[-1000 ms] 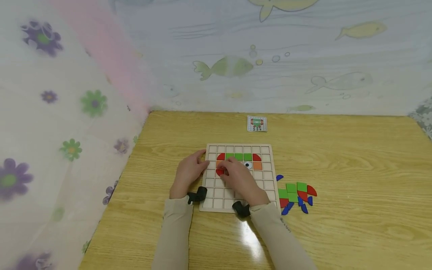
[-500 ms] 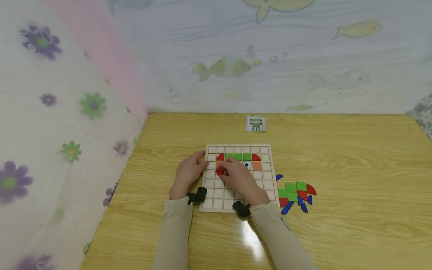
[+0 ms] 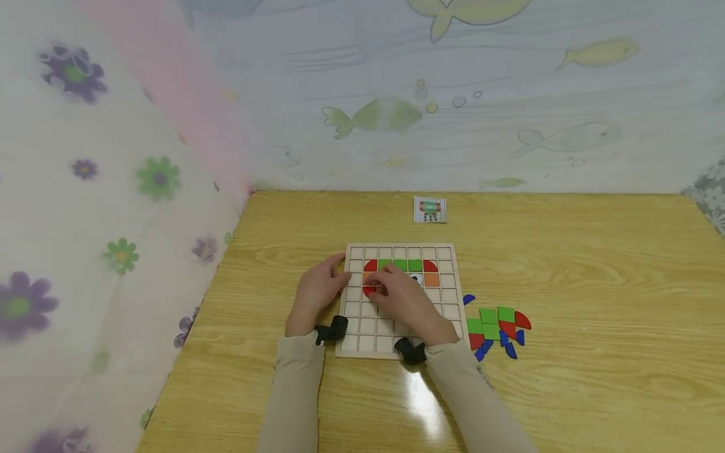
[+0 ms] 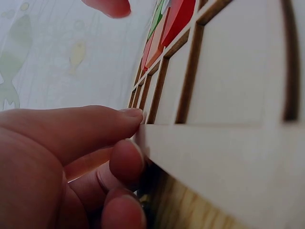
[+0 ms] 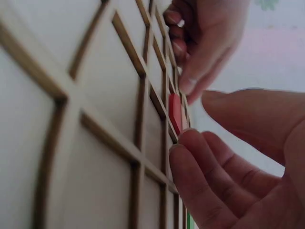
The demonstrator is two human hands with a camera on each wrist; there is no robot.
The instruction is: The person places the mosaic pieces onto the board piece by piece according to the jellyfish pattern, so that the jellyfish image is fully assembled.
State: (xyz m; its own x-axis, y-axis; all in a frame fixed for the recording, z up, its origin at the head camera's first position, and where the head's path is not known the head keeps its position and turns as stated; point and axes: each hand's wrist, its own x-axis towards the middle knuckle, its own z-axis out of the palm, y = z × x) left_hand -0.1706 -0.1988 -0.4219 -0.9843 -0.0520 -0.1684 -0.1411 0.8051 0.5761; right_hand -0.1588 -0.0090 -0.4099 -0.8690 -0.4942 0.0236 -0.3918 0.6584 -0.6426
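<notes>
A wooden grid board (image 3: 367, 343) lies on the table, holding flat colored pieces. My left hand (image 3: 318, 290) grips its left edge; in the left wrist view the thumb (image 4: 109, 121) touches the rim with fingers curled below it. Over the board is my right hand (image 3: 404, 302), its thumb apart from the fingers and nothing visible between them. In the right wrist view, its fingertips (image 5: 183, 152) touch the board beside a red quarter-round piece (image 5: 175, 112). Green squares (image 3: 400, 265) line the top of the pattern. An eye piece (image 3: 417, 277) is partly hidden by the right hand.
Loose green, red and blue pieces (image 3: 490, 316) lie right of the board, some close to its edge. A small pattern card (image 3: 430, 209) lies behind the board. The wooden table (image 3: 595, 302) meets patterned walls at the back and left.
The right hand and wrist have shifted slightly to the right, covering more of the eye piece. The left hand stays at the board's edge. The pieces look unmoved.
</notes>
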